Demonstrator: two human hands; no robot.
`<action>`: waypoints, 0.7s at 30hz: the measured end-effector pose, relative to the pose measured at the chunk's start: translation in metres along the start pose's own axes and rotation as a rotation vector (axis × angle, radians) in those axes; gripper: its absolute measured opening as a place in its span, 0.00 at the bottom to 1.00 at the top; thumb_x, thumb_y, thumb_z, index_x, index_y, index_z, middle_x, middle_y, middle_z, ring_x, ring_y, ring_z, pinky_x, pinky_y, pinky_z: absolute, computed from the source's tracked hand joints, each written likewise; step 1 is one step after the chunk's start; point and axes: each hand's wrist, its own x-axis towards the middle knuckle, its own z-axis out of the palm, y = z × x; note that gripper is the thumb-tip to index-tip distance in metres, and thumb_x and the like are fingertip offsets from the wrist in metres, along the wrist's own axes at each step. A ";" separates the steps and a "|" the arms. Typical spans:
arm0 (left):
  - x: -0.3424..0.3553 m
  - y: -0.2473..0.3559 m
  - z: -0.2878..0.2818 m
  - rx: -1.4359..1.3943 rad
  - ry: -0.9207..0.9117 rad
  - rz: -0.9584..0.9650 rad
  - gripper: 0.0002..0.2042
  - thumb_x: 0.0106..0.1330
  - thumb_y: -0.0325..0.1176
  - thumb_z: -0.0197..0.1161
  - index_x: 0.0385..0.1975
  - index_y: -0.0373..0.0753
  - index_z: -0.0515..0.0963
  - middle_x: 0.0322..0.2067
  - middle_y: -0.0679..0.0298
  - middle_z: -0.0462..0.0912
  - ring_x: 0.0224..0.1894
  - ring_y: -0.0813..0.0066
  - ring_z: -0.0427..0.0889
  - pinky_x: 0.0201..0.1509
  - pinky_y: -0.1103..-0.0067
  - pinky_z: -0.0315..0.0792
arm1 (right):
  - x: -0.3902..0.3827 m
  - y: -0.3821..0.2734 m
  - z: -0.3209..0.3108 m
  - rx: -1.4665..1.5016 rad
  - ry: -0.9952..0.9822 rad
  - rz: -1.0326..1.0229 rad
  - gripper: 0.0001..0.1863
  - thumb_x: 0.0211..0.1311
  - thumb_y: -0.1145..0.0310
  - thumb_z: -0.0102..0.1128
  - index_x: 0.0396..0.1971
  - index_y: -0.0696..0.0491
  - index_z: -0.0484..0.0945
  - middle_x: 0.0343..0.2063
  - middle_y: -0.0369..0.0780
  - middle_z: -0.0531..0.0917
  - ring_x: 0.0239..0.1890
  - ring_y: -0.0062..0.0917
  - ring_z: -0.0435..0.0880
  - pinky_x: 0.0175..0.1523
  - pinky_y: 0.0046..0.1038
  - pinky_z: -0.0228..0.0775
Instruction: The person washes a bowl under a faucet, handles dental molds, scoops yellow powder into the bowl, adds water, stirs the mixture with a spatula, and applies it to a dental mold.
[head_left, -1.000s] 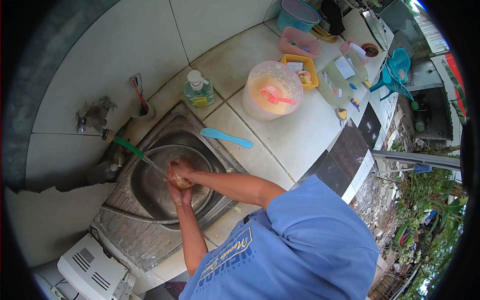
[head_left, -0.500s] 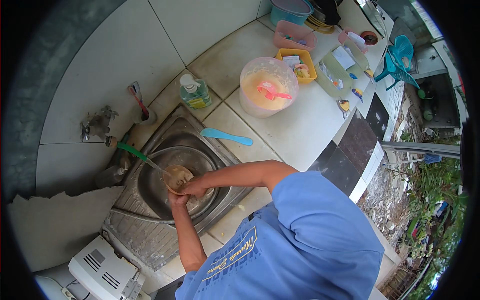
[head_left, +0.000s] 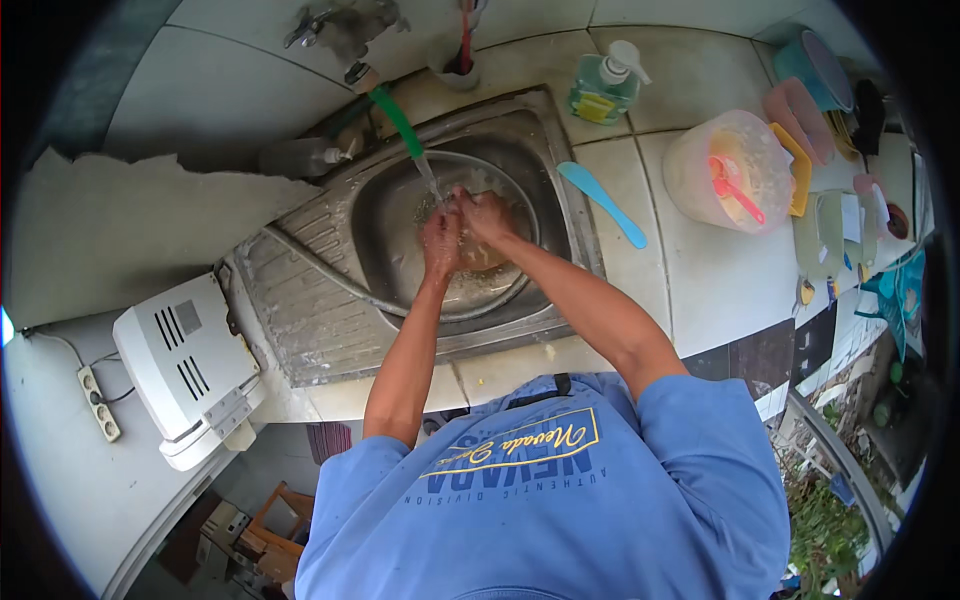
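Note:
In the basin of the steel sink [head_left: 372,240], my two hands meet under the running water. My left hand [head_left: 441,236] is closed, its fingertips in the stream. My right hand [head_left: 485,214] presses against it from the right, fingers curled. Splashing water and the hands themselves hide whatever may be between the fingers. Below and partly behind the right hand is a tan round bowl [head_left: 488,258], mostly covered by the hands and wrist. Water falls from a green hose [head_left: 398,122] fitted to the wall tap [head_left: 350,38].
A grey hose [head_left: 335,272] loops through the basin. On the right counter are a blue spatula [head_left: 604,204], a green soap pump bottle [head_left: 604,88], and a pink tub [head_left: 700,175] with a red scoop [head_left: 738,188]. A white appliance [head_left: 188,355] stands left, near a torn board [head_left: 120,235].
The view has turned, and the sink now sits nearer the middle. Both hands were at the bowl under the stream; now they are together in the water, with the bowl beneath them.

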 end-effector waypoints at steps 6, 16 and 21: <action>-0.027 0.008 -0.007 0.291 0.309 0.116 0.24 0.65 0.46 0.59 0.51 0.32 0.73 0.46 0.55 0.79 0.44 0.59 0.80 0.49 0.67 0.72 | -0.007 0.003 0.024 0.598 -0.249 0.027 0.21 0.65 0.53 0.54 0.37 0.60 0.80 0.30 0.46 0.83 0.33 0.35 0.83 0.45 0.34 0.73; -0.015 -0.047 -0.016 -1.378 0.105 -0.374 0.20 0.69 0.42 0.39 0.47 0.36 0.73 0.43 0.53 0.78 0.46 0.57 0.78 0.52 0.63 0.75 | -0.053 -0.006 0.025 -1.156 -0.382 -0.781 0.33 0.58 0.73 0.49 0.65 0.59 0.54 0.67 0.53 0.54 0.67 0.43 0.61 0.72 0.40 0.46; -0.022 -0.036 -0.027 -1.260 0.006 -0.440 0.22 0.69 0.42 0.39 0.53 0.34 0.71 0.46 0.50 0.77 0.50 0.54 0.77 0.56 0.60 0.73 | -0.052 0.011 0.016 -0.815 -0.718 -0.711 0.34 0.58 0.74 0.49 0.65 0.61 0.53 0.67 0.52 0.57 0.69 0.42 0.55 0.73 0.41 0.41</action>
